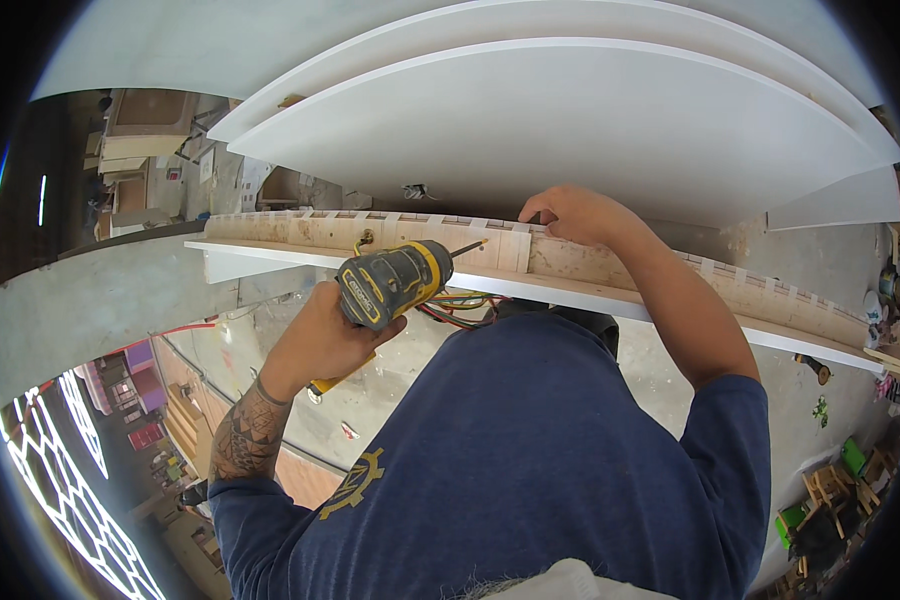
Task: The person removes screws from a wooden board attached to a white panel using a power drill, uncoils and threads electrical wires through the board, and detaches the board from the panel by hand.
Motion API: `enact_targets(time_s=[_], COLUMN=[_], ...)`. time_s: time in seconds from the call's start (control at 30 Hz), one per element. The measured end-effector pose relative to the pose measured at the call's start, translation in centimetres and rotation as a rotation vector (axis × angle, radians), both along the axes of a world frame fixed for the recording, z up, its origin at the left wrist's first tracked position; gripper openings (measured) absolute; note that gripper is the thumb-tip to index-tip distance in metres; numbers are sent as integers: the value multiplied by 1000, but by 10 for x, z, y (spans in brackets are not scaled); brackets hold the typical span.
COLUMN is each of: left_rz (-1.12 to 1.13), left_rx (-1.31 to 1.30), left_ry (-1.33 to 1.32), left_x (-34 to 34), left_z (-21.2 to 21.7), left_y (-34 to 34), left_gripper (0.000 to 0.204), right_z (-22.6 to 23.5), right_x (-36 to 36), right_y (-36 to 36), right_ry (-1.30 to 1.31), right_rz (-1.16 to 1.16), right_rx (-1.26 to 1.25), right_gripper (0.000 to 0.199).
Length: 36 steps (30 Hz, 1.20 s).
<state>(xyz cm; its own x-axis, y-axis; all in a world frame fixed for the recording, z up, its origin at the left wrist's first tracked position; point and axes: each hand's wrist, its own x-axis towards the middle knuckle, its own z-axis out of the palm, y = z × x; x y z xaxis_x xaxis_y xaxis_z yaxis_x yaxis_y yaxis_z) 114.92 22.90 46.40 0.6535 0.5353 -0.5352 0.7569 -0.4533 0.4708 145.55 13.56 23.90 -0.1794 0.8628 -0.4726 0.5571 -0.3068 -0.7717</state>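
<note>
My left hand is wrapped round the grip of a yellow and black cordless drill. A thin bit sticks out of the drill to the right, over a long pale wooden beam. The bit's tip seems apart from the wood, though I cannot tell its height above it. At the beam's far edge is my right hand, its fingers bent and drawn together. Whatever they may pinch is too small or hidden to name. Light strips cross the beam's far edge at intervals.
Large white panels stand beyond the beam. A white board runs along its near side. Coloured wires hang below, close to my body. Wooden furniture stands at the far left; chairs are at the lower right.
</note>
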Motion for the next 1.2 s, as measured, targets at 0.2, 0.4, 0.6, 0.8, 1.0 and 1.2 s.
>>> enact_targets(time_s=[0.2,0.4,0.6,0.8,1.0,1.2], left_rz=[36,28,43,-37,-218,-193], left_rx=[-14,-11,-13,-24,-40,-47], left_ry=[58,94,127,180,225,190], left_x=[8,2,5,17,24,27], left_z=[5,4,1,0,-1,6], left_y=[-4,-4,2,11,22,25], left_gripper=[40,40,42,42,44,45], right_z=[-5,-3,-3,-9,-13,-15], right_x=[3,3,5,2,1,2], right_y=[0,1,3,6,3,-2], right_ry=[10,3,4,-1,5,-19], right_rz=[15,-3,24,20,24,45], right_rx=[14,-23,-19,-20,35,113], right_gripper=[38,37,34,38,35,33])
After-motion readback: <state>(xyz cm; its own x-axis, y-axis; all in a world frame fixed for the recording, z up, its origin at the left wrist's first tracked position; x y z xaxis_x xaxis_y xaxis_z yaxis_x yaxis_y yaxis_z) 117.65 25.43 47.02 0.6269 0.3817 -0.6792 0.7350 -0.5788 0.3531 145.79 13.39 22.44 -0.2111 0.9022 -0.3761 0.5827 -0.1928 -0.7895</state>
